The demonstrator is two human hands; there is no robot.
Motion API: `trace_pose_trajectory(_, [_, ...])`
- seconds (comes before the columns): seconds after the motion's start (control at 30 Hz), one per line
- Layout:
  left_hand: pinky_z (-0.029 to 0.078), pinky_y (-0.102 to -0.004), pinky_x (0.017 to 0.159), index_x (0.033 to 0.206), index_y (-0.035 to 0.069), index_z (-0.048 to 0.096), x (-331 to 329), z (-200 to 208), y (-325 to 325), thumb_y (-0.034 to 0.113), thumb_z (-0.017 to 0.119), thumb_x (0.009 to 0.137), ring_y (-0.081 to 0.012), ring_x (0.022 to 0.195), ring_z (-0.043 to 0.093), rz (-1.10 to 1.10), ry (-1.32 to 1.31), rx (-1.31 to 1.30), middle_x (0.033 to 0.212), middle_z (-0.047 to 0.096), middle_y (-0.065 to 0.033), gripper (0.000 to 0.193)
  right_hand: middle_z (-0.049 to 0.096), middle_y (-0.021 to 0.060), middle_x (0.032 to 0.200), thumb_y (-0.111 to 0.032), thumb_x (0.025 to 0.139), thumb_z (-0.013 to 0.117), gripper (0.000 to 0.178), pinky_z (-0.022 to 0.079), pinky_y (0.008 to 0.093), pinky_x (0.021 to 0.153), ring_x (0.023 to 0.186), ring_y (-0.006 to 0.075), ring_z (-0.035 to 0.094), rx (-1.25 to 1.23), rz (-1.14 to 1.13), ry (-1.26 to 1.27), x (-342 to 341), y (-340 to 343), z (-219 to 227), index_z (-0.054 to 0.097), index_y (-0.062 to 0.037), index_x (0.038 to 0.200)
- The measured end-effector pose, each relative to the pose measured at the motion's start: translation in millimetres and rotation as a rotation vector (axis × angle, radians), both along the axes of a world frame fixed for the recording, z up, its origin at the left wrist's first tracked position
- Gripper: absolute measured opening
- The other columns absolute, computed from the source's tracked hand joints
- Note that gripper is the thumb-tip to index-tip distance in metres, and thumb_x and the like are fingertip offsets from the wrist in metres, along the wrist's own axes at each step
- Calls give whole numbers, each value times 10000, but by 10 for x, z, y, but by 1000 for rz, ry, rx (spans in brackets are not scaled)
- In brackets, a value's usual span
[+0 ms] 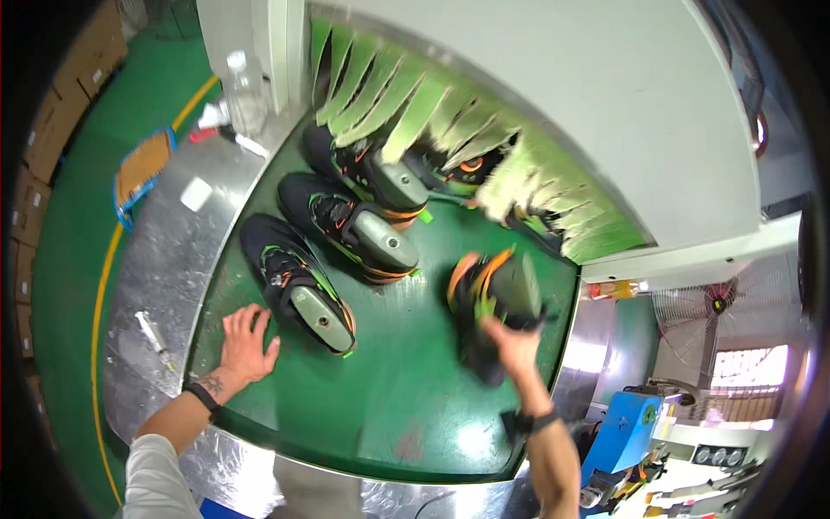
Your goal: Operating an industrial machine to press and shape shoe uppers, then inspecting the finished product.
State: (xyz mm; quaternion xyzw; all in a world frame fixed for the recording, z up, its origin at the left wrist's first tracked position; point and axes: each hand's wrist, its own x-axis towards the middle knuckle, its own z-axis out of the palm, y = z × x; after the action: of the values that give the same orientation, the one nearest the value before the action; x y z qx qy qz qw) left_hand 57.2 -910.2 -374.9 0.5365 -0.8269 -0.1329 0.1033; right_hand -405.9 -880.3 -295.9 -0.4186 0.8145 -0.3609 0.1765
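Observation:
My right hand [516,350] is closed on a black shoe [468,311] with orange and green trim, a grey-green last standing in its opening. Motion blurs this shoe and hand a little. On the green belt [406,346] my left hand [246,346] lies with its fingers spread, holding nothing. Just beside it is the nearest of three matching shoes, a black shoe [275,251] with a last inside. Behind that one sit a second shoe [304,195] and a third shoe [322,149], side by side.
A fringed green curtain [415,104] hangs from the white machine housing [588,78], partly hiding more shoes [471,169]. The metal ledge [164,277] at left carries a clear bottle [245,95], a red-handled tool [206,134] and a syringe-like tube [151,331]. A fan [718,298] stands at right.

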Motion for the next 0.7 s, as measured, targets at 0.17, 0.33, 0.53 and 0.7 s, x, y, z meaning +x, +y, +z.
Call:
trace_pose_trajectory(0.17, [432, -368, 962, 1317, 16, 462, -450, 441, 547, 395, 528, 960, -245, 1061, 537, 248, 661, 859, 1167, 543, -133, 525, 623, 45, 1064, -66, 714, 797, 529, 514, 349, 867, 964, 162, 604, -8, -173, -859, 1164, 2219, 1212, 575, -20, 1192])
trace_pose_trajectory(0.33, [349, -393, 1109, 1480, 21, 279, -1508, 2276, 1594, 638, 358, 950, -232, 1302, 444, -234, 615, 2217, 1459, 383, -218, 817, 582, 172, 1282, -150, 642, 844, 691, 402, 475, 1057, 1217, 332, 538, -29, 895, -331, 814, 2704, 2504, 565, -40, 1264])
trace_pose_trajectory(0.53, [540, -418, 906, 1290, -119, 471, -1581, 2774, 2240, 297, 647, 755, -326, 992, 668, -221, 1096, 1727, 1160, 635, -219, 700, 258, 145, 1547, -212, 759, 796, 901, 262, 429, 1144, 1424, 266, 270, -577, 2, -903, 1255, 4324, 2346, 280, -26, 1474])
trace_pose_trajectory(0.7, [513, -430, 951, 1372, -58, 390, -2107, 3044, 3508, 221, 650, 766, -301, 1119, 602, -493, 1109, 1546, 1306, 539, -192, 717, 449, 157, 1356, -270, 820, 748, 823, 341, 353, 1066, 1257, 239, 437, -266, -236, -727, 1615, 5249, 2724, 278, 7, 1436])
